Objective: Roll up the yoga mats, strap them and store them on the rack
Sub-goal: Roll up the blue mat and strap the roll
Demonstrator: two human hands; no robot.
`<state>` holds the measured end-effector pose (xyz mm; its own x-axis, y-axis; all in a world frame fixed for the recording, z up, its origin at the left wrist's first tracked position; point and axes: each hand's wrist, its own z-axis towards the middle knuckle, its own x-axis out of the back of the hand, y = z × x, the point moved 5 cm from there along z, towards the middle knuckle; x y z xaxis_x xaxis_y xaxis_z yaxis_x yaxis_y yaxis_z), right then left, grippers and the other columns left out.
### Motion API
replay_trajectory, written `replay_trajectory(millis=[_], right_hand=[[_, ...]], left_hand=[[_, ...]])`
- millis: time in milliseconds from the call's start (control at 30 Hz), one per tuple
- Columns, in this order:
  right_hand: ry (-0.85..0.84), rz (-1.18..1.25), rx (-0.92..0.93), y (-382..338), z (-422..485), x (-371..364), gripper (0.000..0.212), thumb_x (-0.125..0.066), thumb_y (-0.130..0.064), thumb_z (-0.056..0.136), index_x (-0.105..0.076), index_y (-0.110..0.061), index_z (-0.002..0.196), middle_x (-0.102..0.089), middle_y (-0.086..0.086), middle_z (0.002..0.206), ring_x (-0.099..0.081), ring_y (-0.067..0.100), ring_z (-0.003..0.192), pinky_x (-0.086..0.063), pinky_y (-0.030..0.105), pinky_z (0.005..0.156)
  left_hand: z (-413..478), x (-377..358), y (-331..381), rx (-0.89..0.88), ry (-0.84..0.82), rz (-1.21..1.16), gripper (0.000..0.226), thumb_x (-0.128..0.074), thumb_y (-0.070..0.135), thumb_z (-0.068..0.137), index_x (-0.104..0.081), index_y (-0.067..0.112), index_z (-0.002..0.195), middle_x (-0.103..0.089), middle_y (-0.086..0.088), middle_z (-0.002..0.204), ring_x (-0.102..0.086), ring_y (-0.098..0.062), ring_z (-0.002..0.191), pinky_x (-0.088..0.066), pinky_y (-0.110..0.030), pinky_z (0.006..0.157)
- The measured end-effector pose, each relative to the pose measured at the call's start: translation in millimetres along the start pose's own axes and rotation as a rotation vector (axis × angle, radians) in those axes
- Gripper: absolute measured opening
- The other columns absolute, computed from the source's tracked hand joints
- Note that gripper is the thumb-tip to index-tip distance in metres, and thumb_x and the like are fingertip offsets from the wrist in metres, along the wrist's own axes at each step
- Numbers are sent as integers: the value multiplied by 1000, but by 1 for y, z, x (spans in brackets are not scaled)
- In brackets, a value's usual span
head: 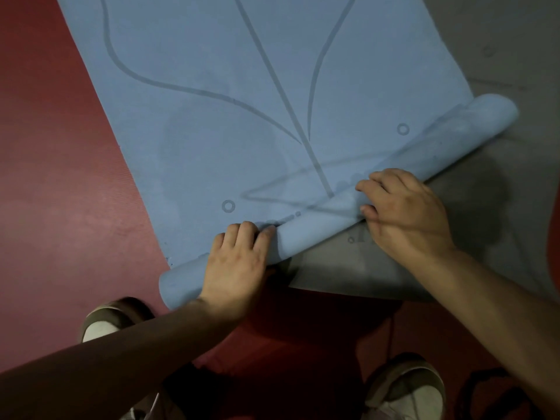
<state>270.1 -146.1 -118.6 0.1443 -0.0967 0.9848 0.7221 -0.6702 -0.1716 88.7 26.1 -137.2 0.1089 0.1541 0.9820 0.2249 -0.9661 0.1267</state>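
A blue yoga mat (pixel 230 95) with grey line markings lies spread out ahead of me. Its near end is rolled into a thin tube (pixel 321 219) that runs from lower left to upper right. My left hand (pixel 236 262) presses on the tube near its left end, fingers curled over the top. My right hand (pixel 400 210) grips the tube near its middle, fingers hooked over the roll.
A grey mat (pixel 491 183) lies under the blue one and to the right. A dark red mat (pixel 51 183) covers the floor on the left. My two shoes (pixel 106 319) (pixel 406 386) stand at the bottom edge.
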Motion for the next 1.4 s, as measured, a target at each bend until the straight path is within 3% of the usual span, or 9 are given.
replay_trajectory(millis=[167,267,433,567,667,800,1033,1167,1400], right_hand=[[-145,71,16,8,0,-4,57,-75,-36,75,-59,-18,127,-55,8,135,-44,30,131,-42,46,106],[-170,59,9,7,8,-2,62,-84,-29,67,-61,-19,123,-57,7,131,-46,30,128,-45,46,102],[-128,10,106,9,21,-1,56,-83,-30,70,-65,-17,121,-62,6,124,-53,32,121,-39,43,103],[-126,-65,176,9,25,-9,55,-70,-33,80,-59,-11,129,-59,12,130,-50,36,124,-29,44,110],[-187,-138,158,4,18,-19,72,-54,-48,76,-50,-8,136,-50,16,138,-41,39,133,-23,49,117],[-239,-181,125,0,23,-22,94,-81,-53,58,-48,-8,134,-49,17,133,-39,39,130,-21,51,117],[-168,-219,87,-16,47,-11,59,-81,-46,56,-60,-13,99,-60,8,94,-52,33,97,-39,45,92],[-223,-236,157,-35,34,-6,66,-84,-54,51,-58,-12,95,-58,10,89,-53,33,90,-42,45,86],[-381,-231,212,-59,16,-20,74,-75,-68,57,-56,-14,103,-58,5,95,-52,28,96,-42,41,88]], left_hand=[[5,5,-15,-1,35,-196,74,-86,33,63,-52,17,126,-58,-2,97,-54,-27,85,-47,-39,73],[6,5,-17,30,-3,-249,63,-86,30,64,-51,20,116,-58,-1,95,-56,-28,82,-48,-41,72],[6,3,-19,63,-8,-249,48,-80,25,73,-61,16,116,-61,-2,98,-60,-30,83,-51,-41,73],[2,-7,-10,63,15,-95,51,-52,32,85,-56,7,129,-61,-9,118,-60,-30,100,-47,-43,84],[2,-17,-6,13,-22,29,70,-68,42,75,-54,1,130,-61,-16,118,-60,-34,101,-45,-45,83],[13,-16,-16,23,-33,57,81,-86,46,58,-58,4,121,-63,-14,106,-60,-33,84,-48,-43,69],[20,-9,-24,-28,-3,8,62,-74,45,71,-61,5,117,-61,-12,94,-60,-32,73,-48,-41,64],[0,-9,-39,-68,-34,-59,61,-47,47,80,-61,6,122,-62,-11,94,-63,-32,76,-51,-41,65],[-22,-12,-62,-181,-175,-178,69,-64,47,71,-46,11,127,-59,-7,101,-64,-27,83,-55,-36,70]])
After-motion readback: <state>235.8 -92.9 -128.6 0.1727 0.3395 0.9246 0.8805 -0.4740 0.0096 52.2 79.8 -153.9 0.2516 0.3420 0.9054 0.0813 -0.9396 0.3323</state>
